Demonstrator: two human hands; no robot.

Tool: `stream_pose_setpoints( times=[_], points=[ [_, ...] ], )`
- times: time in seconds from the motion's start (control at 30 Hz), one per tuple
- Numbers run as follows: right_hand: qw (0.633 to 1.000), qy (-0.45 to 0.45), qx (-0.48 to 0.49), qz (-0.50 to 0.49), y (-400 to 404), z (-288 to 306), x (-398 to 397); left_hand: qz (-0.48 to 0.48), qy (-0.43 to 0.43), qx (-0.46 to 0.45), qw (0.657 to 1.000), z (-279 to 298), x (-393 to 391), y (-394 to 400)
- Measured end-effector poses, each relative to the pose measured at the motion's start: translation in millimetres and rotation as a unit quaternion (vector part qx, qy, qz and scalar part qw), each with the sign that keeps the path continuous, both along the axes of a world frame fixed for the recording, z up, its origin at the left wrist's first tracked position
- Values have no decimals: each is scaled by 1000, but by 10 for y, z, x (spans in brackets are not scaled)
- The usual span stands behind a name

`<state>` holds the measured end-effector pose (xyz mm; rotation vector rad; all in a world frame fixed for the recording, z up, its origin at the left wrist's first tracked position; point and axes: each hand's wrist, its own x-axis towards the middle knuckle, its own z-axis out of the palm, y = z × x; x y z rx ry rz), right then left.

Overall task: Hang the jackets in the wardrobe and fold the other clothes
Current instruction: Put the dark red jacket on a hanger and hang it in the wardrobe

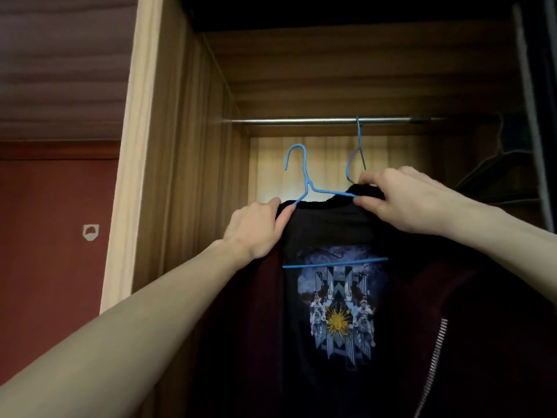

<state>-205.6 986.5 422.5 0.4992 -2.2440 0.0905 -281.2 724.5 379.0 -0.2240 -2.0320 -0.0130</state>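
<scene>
A dark jacket [328, 224] with a dark red lining, a metal zip and a blue printed picture inside hangs on a blue wire hanger [304, 173]. I hold it up in front of the open wooden wardrobe [187, 164]. My left hand [256, 229] grips the jacket's left shoulder over the hanger. My right hand [401, 197] pinches the collar and the hanger's right arm. The hanger's hook is below the metal rail [301, 121] and apart from it.
A second blue hanger [357, 152] hangs bare on the rail, just behind my right hand. Dark hangers and clothes [494, 173] fill the wardrobe's right side. A red wall [54, 221] lies to the left of the wardrobe frame.
</scene>
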Motion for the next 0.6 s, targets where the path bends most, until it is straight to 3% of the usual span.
stream_pose_setpoints(
  times=[0.07,0.13,0.6],
  points=[
    [1000,3,-19,-4,-87,195,-91,-56,-36,89,994,172,-93,-20],
    [999,8,-36,-16,-171,401,-191,-86,-52,122,987,342,-173,-10],
    [987,42,-127,-92,-842,1342,-732,-88,6,98,991,1095,-270,-86]
  ],
)
